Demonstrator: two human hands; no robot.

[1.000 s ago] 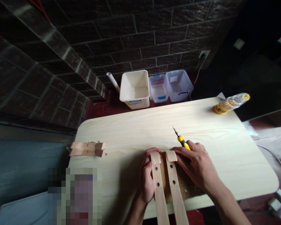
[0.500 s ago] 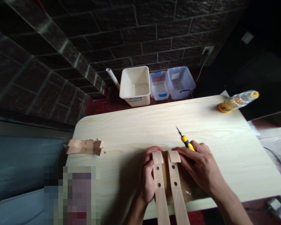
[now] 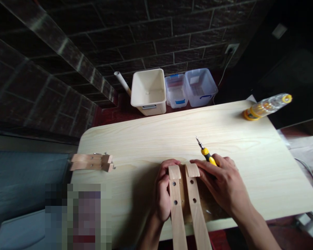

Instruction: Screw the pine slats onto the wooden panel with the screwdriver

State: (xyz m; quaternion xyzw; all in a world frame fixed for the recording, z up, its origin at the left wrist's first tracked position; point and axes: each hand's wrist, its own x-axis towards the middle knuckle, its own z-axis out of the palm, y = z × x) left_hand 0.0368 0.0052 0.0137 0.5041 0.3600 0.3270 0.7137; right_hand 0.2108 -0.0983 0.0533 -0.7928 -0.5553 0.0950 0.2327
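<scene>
Two pale wooden legs (image 3: 177, 217) with curved ends and dark screw holes lie side by side over a brown wooden board (image 3: 214, 205) at the table's near edge. My left hand (image 3: 163, 196) is closed round the outer side of the left leg near its curved end. In my right hand (image 3: 229, 185) is a yellow-and-black screwdriver (image 3: 206, 152), its bit pointing away from me. That hand's index finger reaches to the curved end of the right leg. A small white mark or scrap shows on the board between the right leg and my right wrist.
Two more wooden pieces (image 3: 91, 162) with screws poking out lie at the table's left. A clear tool container with yellow ends (image 3: 268, 107) stands at the far right corner. Beyond the table (image 3: 146, 135), a cream bin (image 3: 148, 110) and two clear plastic boxes (image 3: 201, 99) sit on the floor.
The whole view has shifted slightly. Both hands keep the same grip, and the screwdriver stays in my right hand with almost no movement against the legs.
</scene>
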